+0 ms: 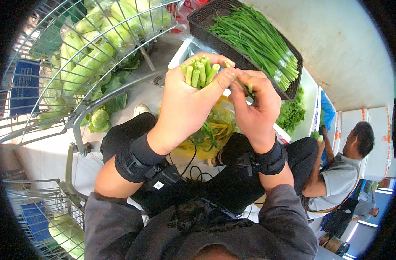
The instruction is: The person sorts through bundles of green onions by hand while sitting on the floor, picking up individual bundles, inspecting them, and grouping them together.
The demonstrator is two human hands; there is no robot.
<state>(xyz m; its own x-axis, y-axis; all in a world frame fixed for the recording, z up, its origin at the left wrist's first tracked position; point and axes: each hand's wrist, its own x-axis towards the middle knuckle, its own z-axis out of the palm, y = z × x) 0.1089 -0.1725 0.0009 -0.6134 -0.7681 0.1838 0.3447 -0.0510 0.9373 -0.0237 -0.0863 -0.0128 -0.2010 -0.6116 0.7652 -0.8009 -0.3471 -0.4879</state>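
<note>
My left hand [193, 92] is closed around a bunch of green vegetable stalks [199, 73], cut ends facing up. My right hand [258, 100] is beside it, its fingertips close to my left thumb and pinching a thin green stem [250, 87]. The leafy lower part of the bunch is mostly hidden behind my hands. Below them, between my knees, lies a yellow plastic bag [191, 148] with greens in it. Beyond my hands stands a dark woven basket [230, 52] holding bundled long green stalks [259, 42].
A wire cart [77, 110] with bagged pale-green gourds [87, 61] stands at left, cabbages [99, 120] beneath it. Another cart [55, 201] is at lower left. Leafy greens [292, 112] lie in a white foam box [310, 97] at right. A person [334, 182] handles greens nearby; others are farther off.
</note>
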